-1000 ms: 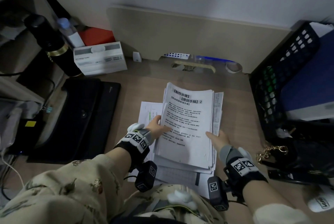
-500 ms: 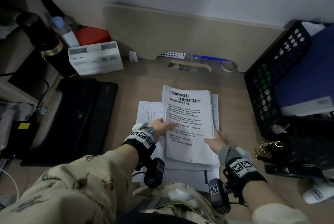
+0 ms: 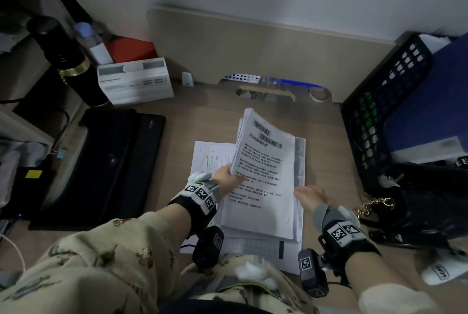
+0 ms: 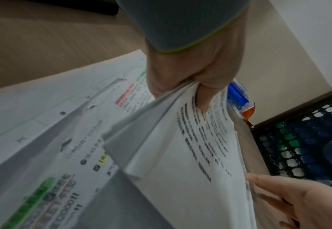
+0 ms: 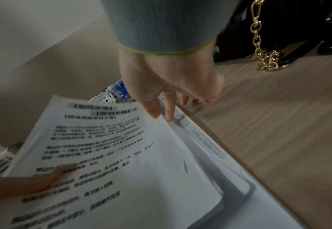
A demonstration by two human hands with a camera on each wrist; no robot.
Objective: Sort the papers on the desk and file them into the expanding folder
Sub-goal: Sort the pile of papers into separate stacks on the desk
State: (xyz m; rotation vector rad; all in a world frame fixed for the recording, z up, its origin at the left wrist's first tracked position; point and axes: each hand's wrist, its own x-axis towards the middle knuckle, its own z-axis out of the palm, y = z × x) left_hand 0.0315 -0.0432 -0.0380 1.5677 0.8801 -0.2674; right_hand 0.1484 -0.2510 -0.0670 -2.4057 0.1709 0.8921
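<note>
On the wooden desk [image 3: 202, 121], perhaps 1 tape roll [image 3: 320, 94] near the back panel [image 3: 253, 42].

— What is the desk [image 3: 192, 121] made of?
— Pale wood-grain board, matt, and so is the upright panel [image 3: 253, 42] along its back edge.
— And the stack of papers [image 3: 263, 187]?
— Thin white matt paper, printed in black, with the sheets bending where they are lifted.
— By the right edge?
— A black plastic basket [image 3: 379, 116] with a perforated wall and a shiny gold metal chain [image 3: 374, 203].
— And the left?
— A black matt folder [image 3: 101, 161] and a glossy black flask [image 3: 63, 60] with a gold band.
</note>
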